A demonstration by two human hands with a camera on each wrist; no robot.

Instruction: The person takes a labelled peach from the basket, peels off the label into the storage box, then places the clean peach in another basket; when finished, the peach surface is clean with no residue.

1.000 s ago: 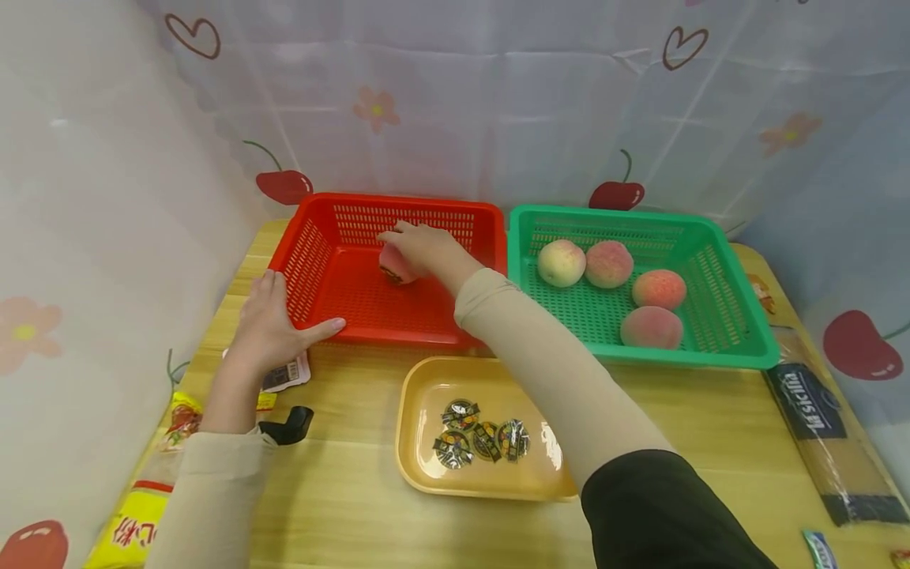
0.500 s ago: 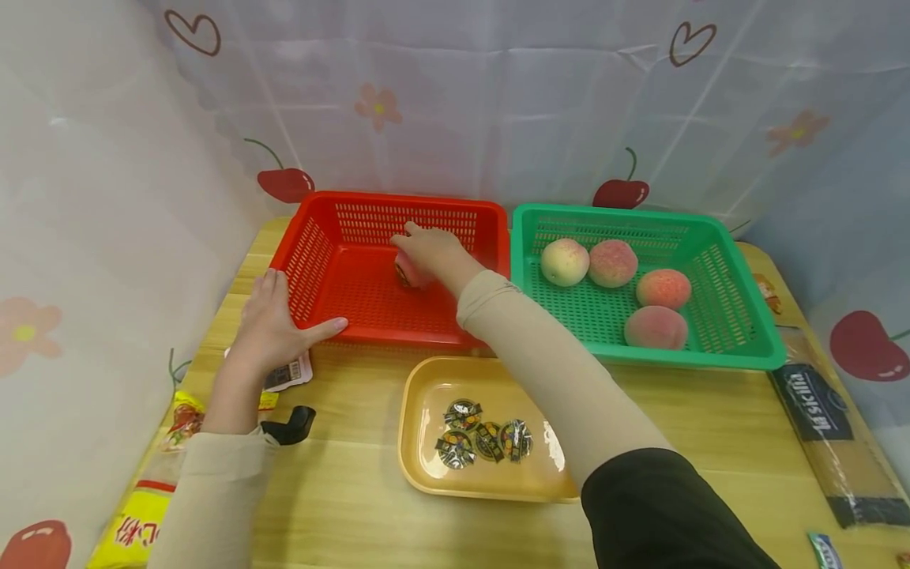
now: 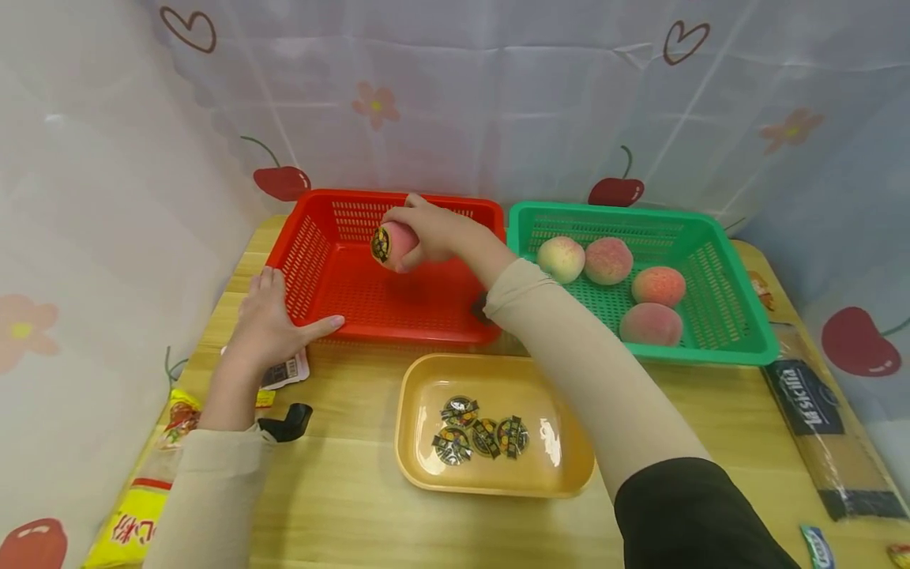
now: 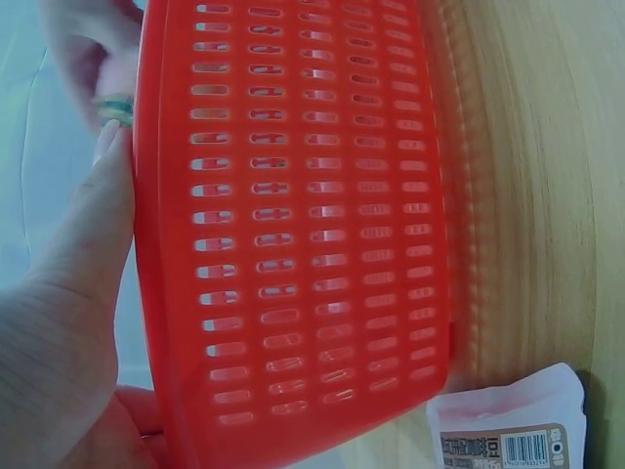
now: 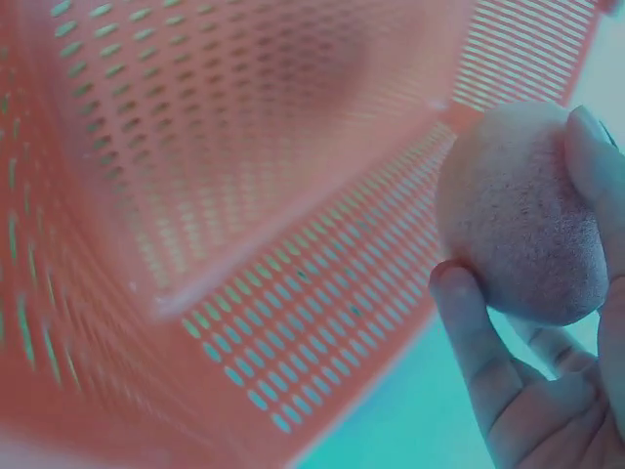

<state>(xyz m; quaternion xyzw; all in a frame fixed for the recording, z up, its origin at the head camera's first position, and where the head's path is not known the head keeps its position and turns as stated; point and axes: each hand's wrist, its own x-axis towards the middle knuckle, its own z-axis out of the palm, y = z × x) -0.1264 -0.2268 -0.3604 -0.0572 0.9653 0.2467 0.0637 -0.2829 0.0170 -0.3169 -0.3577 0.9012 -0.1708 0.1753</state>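
My right hand [image 3: 437,229] holds a pink peach [image 3: 401,241] above the floor of the red plastic basket [image 3: 341,292]. A round dark sticker [image 3: 381,245] sits on the peach's left side. In the right wrist view, thumb and fingers clasp the fuzzy peach [image 5: 522,210] from the right. My left hand [image 3: 266,328] rests on the basket's near left corner, its thumb stretched along the front rim and its fingers along the left side. The left wrist view has that thumb lying at the rim of the red basket [image 4: 293,225].
Several peaches [image 3: 658,286] lie in a green basket [image 3: 718,348] to the right. In front, a yellow tray [image 3: 498,480] bears several round stickers [image 3: 485,436]. A black pipe-shaped object [image 3: 287,423] and a yellow packet [image 3: 131,521] lie left, a brown package [image 3: 817,427] right.
My right hand has lifted the peach from low in the red basket and turned it, so the sticker faces more toward the head camera. The left hand stays put.
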